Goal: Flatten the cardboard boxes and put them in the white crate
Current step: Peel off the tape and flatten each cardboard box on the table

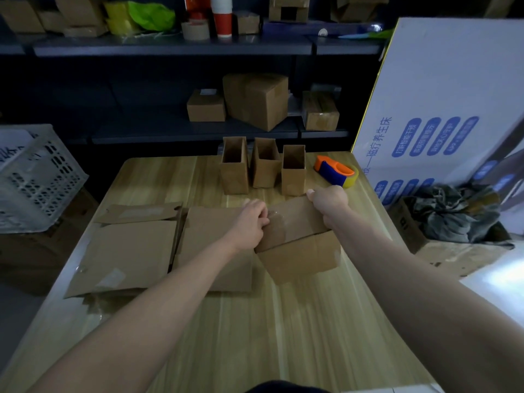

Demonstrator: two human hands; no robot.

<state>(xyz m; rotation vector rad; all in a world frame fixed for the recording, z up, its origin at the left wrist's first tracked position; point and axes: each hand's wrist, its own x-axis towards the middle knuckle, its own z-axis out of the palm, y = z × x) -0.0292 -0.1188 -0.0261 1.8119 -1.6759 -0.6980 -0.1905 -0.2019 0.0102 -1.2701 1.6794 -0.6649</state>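
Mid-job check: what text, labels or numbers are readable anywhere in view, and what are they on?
"磁疗养生床": large blue characters on the white carton leaning right of the table.
Blue oval labels on that carton: too blurred to read.
Blue marks on a white sheet at the white crate: cut off, unreadable.
Nearest cardboard box: no print visible.

From my feed, both forearms are bare along all I can see of them, down to the left hand (pixel 251 222) and right hand (pixel 330 201). A sliver of dark clothing (pixel 286 387) shows at the bottom edge, too dim for detail.
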